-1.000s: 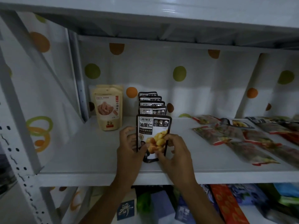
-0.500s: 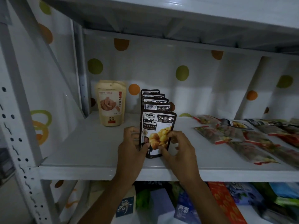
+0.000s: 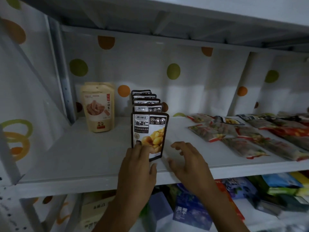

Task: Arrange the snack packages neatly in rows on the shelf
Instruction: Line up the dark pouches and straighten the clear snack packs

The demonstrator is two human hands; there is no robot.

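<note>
The front chestnut pouch (image 3: 149, 131) stands upright at the centre of the frame, near the front edge of the white shelf (image 3: 75, 158). It heads a row of matching black pouches (image 3: 145, 102) that runs straight back toward the dotted wall. That row looks finished, or close to it. A beige pouch (image 3: 99, 108) stands alone at centre left, and many loose packages (image 3: 242, 136) lie flat and overlapping across the right of the shelf, not yet stood up. By this reckoning most of the arranging is left to do. The left hand (image 3: 138, 166) rests against the lower left of the front pouch, its fingers (image 3: 140, 148) close together and laid fairly straight on the face, with the thumb out to the right below the bottom edge. It steadies the pouch and does not pinch it. The right hand (image 3: 188, 159) hovers just beside the pouch on the right, apart from it, with its fingers (image 3: 180, 145) loosely curled, slightly spread and holding nothing.
</note>
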